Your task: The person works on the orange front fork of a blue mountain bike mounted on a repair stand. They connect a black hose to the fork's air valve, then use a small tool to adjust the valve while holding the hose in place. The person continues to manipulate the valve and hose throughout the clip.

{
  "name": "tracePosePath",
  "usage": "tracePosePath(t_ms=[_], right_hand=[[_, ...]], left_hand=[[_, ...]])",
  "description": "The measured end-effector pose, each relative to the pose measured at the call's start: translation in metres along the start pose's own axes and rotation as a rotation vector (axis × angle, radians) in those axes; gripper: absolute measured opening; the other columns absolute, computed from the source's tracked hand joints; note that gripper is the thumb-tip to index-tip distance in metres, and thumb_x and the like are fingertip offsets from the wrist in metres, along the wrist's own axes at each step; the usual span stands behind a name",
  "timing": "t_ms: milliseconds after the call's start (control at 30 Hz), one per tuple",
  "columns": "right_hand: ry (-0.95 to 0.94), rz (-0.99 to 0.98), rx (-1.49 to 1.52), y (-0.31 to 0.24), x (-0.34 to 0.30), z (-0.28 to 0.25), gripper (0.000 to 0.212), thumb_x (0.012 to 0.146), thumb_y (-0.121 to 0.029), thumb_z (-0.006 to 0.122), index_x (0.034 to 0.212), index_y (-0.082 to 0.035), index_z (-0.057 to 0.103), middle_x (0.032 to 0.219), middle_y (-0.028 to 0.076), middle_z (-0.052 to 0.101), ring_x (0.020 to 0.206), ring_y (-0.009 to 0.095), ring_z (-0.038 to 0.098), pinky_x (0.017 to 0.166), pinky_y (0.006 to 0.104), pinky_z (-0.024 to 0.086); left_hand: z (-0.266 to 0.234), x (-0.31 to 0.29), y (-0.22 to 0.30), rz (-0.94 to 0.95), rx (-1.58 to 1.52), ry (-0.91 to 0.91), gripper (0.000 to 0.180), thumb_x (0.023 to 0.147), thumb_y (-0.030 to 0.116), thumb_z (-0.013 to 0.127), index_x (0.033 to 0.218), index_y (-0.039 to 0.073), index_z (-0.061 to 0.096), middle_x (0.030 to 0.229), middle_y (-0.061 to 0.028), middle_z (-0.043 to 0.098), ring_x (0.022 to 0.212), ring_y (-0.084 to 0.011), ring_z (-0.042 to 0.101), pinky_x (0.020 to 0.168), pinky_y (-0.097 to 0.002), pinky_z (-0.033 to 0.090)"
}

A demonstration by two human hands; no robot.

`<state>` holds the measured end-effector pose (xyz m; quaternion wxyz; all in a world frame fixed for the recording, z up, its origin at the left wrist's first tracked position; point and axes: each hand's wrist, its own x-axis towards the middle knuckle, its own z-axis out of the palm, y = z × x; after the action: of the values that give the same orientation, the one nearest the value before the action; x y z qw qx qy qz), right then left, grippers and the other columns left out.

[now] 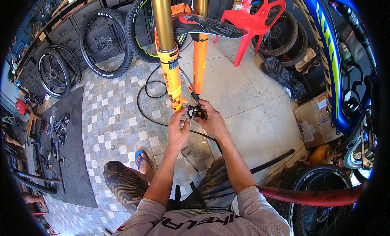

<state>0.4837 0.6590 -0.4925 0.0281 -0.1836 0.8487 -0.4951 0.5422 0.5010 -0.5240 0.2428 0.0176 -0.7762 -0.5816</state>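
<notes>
In front of me stands a suspension fork with gold upper tubes (163, 23) and orange lower legs (174, 75). At the foot of the left leg, my left hand (178, 128) has its fingers closed around one side of a small black brake caliper (196, 112). From the other side my right hand (212, 121) grips the same caliper. A thin black brake hose (140, 100) runs from this area and lies in loops on the floor. Between the fork legs sits a black mudguard (211, 26) with a red patch. My fingers partly hide the caliper.
A red plastic chair (254, 17) stands beyond the fork. Several bicycle wheels (103, 43) lean against the drawers at the left. A dark mat (73, 155) holds tools and parts. To the right are a blue bike frame (335, 73), a cardboard box (317, 122) and a red tube (313, 196).
</notes>
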Motion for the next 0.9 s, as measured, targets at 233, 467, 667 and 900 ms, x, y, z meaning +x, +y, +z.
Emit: tracePosePath(t_ms=[233,467,667,900], right_hand=[[0.153,-0.089,-0.022,0.002,0.002,0.017,0.063,0.084,-0.001,0.078,0.140,-0.010,0.050,0.118,0.019,0.072,0.105,0.030,0.073,0.088,0.0391,0.058],[0.154,-0.064,-0.016,0.001,0.001,0.011,0.061,0.084,0.000,0.075,0.139,-0.013,0.052,0.117,0.018,0.073,0.105,0.032,0.073,0.087,0.0392,0.059],[0.129,-0.054,-0.028,0.003,0.005,0.002,0.059,0.085,0.001,0.073,0.139,-0.013,0.051,0.117,0.017,0.073,0.106,0.029,0.073,0.089,0.0393,0.059],[0.117,-0.053,-0.014,0.001,0.007,0.004,0.059,0.085,0.000,0.072,0.139,-0.011,0.052,0.118,0.018,0.073,0.106,0.030,0.074,0.092,0.0398,0.058]], left_hand=[[0.003,0.005,0.004,-0.008,0.054,0.017,0.051,0.088,-0.004,0.073,0.137,0.003,0.063,0.121,-0.0100,0.069,0.098,-0.0140,0.066,0.070,-0.0256,0.055],[0.011,0.005,0.012,0.046,0.066,0.036,0.047,0.088,0.000,0.075,0.133,-0.002,0.063,0.123,-0.0149,0.069,0.087,-0.0176,0.069,0.063,-0.0276,0.057],[0.022,0.007,0.014,0.019,0.057,0.072,0.044,0.088,-0.001,0.076,0.130,-0.003,0.065,0.125,-0.0151,0.069,0.085,-0.0163,0.070,0.062,-0.0266,0.057],[0.019,0.007,0.014,0.044,0.115,0.090,0.044,0.086,-0.002,0.077,0.129,-0.003,0.065,0.127,-0.0164,0.068,0.082,-0.0155,0.071,0.060,-0.0261,0.056]])
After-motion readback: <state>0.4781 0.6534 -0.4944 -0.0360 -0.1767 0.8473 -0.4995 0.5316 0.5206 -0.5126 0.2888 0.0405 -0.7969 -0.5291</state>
